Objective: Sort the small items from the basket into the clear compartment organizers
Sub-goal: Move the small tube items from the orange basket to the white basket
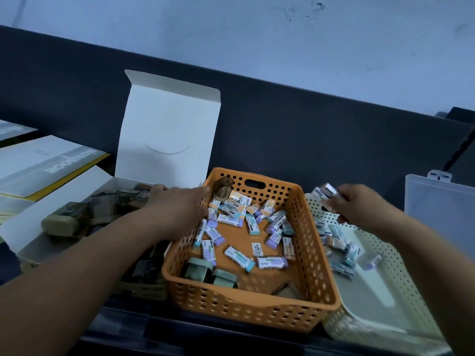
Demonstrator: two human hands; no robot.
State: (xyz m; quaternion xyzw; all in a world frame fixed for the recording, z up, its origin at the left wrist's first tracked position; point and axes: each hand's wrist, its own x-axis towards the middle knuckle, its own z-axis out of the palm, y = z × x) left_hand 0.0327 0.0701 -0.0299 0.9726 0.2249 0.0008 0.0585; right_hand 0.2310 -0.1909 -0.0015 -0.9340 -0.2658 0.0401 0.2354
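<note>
An orange perforated basket [316, 255] sits in the middle, holding several small wrapped erasers [239, 258] and two greenish sharpeners [198, 271]. My left hand [180, 206] reaches over the basket's far left corner and grips a brown translucent sharpener [223, 189]. My right hand [359, 204] hovers over a cream perforated basket [385, 312] on the right and holds a few erasers [325, 192]. More erasers [339, 249] lie in the cream basket.
An open white cardboard box [169, 129] with brown sharpeners [102, 206] stands at the left. Notebooks [46, 165] lie at the far left. A clear plastic organizer [439, 209] stands at the right edge. A dark wall panel runs behind.
</note>
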